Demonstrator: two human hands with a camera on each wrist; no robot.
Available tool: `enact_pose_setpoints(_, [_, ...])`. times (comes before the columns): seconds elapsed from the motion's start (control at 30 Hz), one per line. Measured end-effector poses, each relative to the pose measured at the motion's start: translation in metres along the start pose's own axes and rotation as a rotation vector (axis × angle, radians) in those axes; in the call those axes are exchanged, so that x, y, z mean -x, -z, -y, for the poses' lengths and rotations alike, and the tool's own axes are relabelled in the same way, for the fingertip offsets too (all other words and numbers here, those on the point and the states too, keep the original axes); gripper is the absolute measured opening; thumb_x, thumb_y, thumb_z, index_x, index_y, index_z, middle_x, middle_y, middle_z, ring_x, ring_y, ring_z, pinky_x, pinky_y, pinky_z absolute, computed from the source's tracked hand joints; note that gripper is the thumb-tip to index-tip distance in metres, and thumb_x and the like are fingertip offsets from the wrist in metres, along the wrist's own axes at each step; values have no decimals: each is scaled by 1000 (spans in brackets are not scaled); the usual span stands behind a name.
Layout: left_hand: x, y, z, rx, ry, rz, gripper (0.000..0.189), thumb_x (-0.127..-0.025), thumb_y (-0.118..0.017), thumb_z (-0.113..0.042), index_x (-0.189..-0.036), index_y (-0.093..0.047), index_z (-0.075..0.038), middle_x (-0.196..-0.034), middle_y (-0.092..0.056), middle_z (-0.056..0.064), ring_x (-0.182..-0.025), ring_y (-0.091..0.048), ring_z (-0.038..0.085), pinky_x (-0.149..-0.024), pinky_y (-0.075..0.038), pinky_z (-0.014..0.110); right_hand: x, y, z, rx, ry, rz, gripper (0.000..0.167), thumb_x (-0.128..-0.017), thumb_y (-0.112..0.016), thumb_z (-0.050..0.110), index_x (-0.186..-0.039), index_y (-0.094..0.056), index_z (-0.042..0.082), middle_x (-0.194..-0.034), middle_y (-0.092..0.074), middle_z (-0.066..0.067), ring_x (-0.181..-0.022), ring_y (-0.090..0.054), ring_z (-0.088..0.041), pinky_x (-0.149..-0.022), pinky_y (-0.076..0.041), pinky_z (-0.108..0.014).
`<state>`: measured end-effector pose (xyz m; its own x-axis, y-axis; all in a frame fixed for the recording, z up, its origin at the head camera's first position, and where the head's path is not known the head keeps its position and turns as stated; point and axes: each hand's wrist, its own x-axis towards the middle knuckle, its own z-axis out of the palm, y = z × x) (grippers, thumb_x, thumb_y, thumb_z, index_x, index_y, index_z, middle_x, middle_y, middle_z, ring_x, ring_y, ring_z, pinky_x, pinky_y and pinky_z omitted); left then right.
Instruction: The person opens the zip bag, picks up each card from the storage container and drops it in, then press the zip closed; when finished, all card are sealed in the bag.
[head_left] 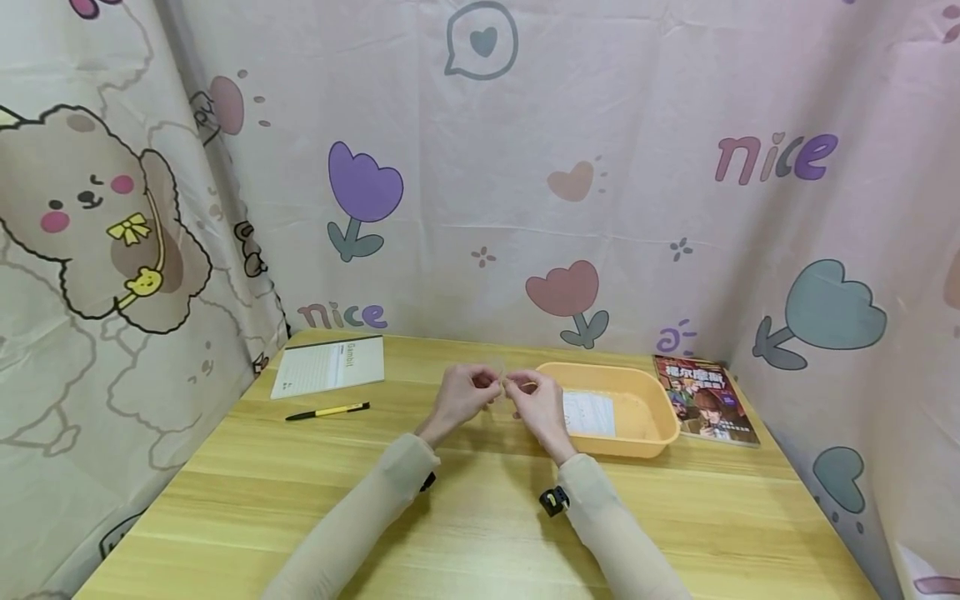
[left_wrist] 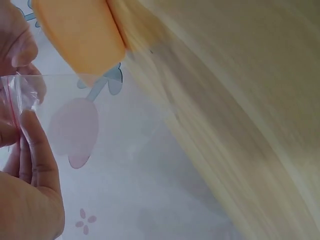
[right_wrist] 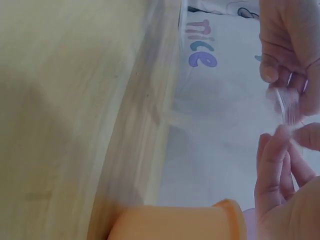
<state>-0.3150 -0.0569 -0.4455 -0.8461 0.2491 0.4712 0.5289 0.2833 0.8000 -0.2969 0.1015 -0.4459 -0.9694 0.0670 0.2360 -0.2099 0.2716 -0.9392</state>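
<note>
Left wrist view shows a clear bag (left_wrist: 29, 95), its thin film looking light, limp and slick (likely easy to crease), so the red-lined part seems the best hold. Left hand (head_left: 465, 393) and right hand (head_left: 542, 404) each pinch it between thumb and fingers at twelve o'clock above the wood-grain table (head_left: 480, 508), the smooth, round-cornered orange tub (head_left: 639, 408) lying towards one o'clock.

Your left sleeve (head_left: 345, 525) and right sleeve (head_left: 624, 533) are long, plain and cream-beige. By the right cuff (head_left: 583, 477) you wear a boxy black wrist camera (head_left: 554, 501) with a yellowish mark; the black piece (head_left: 428, 482) by your left cuff (head_left: 414, 457) is probably its twin.
</note>
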Motion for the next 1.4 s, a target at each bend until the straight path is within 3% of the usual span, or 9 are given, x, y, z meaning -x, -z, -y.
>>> enact_pose_setpoints(0.2, [1,0,3,-33,-50,12,12,-86,-65,1,-85,-75,-6,-68,-70,6,-56,-66,34,-42,-53,26,-4,2,0,54,71,-12,14,-89,-71,20,-99,-75,10,-79,-71,-8,-62,-67,-32,-49,-58,-42])
enact_pose_setpoints(0.37, [2,3,5,-19,-2,-41,10,-83,-64,0,-85,-74,-1,-66,-68,6,-56,-65,40,-39,-53,28,-5,7,1,30,65,-46,16,-88,-67,11,-102,-74,5,-80,-70,-9,-59,-64,-23,-55,-58,-53])
enact_pose_setpoints(0.5, [3,7,5,-22,29,-66,10,-82,-64,-1,-84,-73,-3,-65,-66,4,-55,-63,43,-38,-52,29,-6,11,0,54,67,-82,17,-87,-65,8,-101,-74,4,-80,-69,-9,-56,-64,-23,-50,-58,-43])
enact_pose_setpoints(0.6, [3,9,4,-41,24,-90,10,-81,-64,0,-83,-73,-6,-65,-66,3,-49,-62,32,-38,-51,28,-7,13,-1,69,81,-94,16,-87,-65,8,-99,-74,3,-78,-69,-9,-52,-63,-24,-46,-57,-33])
enact_pose_setpoints(0.67, [3,10,3,-57,14,-108,10,-81,-65,0,-84,-74,-6,-67,-67,3,-47,-60,24,-37,-50,26,-7,13,-2,49,78,-92,16,-87,-66,9,-100,-73,3,-78,-69,-10,-53,-63,-22,-47,-57,-37])
enact_pose_setpoints(0.77, [2,9,3,-56,6,-130,10,-82,-65,-2,-87,-74,-2,-68,-68,4,-48,-61,22,-38,-50,25,-5,10,-5,15,77,-63,19,-89,-68,15,-104,-72,4,-81,-70,-12,-61,-67,-27,-47,-57,-41])
enact_pose_setpoints(0.93, [1,4,0,-32,-39,-152,10,-85,-66,-4,-91,-74,1,-72,-70,7,-57,-65,22,-41,-54,26,0,2,-6,-37,47,66,33,-90,-70,23,-118,-65,6,-90,-73,-21,-75,-70,-43,-49,-58,-49])
enact_pose_setpoints(1.1, [1,1,0,-49,-89,-160,10,-85,-67,0,-93,-73,4,-73,-71,10,-60,-64,11,-41,-54,27,3,-3,-2,-97,4,138,33,-89,-69,13,-120,-63,3,-93,-71,-27,-78,-70,-46,-49,-59,-39])
enact_pose_setpoints(1.4, [3,1,6,-65,-15,-70,18,-87,-66,-2,-104,-71,0,-75,-72,9,-61,-68,23,-38,-51,25,2,-2,-5,-142,2,162,29,-88,-69,5,-117,-65,5,-92,-71,-24,-80,-71,-43,-53,-60,-38])
